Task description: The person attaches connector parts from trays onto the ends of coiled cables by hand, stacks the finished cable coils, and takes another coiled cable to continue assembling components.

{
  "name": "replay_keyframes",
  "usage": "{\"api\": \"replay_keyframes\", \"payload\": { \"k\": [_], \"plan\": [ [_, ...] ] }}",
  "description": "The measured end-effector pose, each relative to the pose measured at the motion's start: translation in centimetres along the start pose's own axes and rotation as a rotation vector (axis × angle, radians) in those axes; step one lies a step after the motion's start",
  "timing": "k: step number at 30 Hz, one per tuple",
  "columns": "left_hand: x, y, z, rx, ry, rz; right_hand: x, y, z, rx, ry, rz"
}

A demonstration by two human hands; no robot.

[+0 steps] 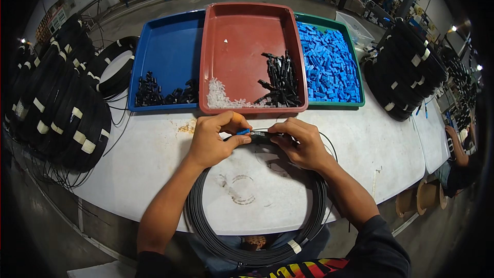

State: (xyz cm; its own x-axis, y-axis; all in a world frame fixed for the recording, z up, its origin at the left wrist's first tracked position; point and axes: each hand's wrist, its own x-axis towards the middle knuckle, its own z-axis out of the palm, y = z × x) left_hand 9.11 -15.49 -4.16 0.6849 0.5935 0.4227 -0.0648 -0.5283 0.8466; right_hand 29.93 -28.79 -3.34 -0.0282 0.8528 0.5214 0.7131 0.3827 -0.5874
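Observation:
My left hand [217, 138] pinches a small blue connector piece [243, 132] between thumb and fingertips. Facing it, my right hand [302, 143] grips a slim black cable connector [261, 135] at the end of a thin black cable. The blue piece meets or nearly meets the connector's pale tip; whether they are joined I cannot tell. Below both hands lies a large coil of black cable [198, 219], partly on the white table [247, 175] and partly over its front edge at my lap. A white tape band [294, 246] wraps the coil's near side.
Ahead stand a blue tray [170, 46] with small black parts, a red tray [242, 41] with clear pieces and black connector bodies, and a green tray [329, 105] full of blue pieces. Stacked cable coils rise left [67, 118] and right [406, 69]. Another person's arm [455, 144] shows far right.

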Motion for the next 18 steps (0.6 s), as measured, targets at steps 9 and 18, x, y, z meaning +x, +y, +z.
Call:
{"api": "replay_keyframes", "payload": {
  "k": [9, 18],
  "plan": [
    [0.19, 0.09, 0.11, -0.031, -0.056, 0.098, -0.51, 0.47, -0.25, -0.059, -0.126, -0.076],
    [-0.14, -0.74, 0.31, -0.02, -0.059, 0.157, -0.25, 0.03, -0.16, -0.16, -0.201, -0.1]
  ]
}}
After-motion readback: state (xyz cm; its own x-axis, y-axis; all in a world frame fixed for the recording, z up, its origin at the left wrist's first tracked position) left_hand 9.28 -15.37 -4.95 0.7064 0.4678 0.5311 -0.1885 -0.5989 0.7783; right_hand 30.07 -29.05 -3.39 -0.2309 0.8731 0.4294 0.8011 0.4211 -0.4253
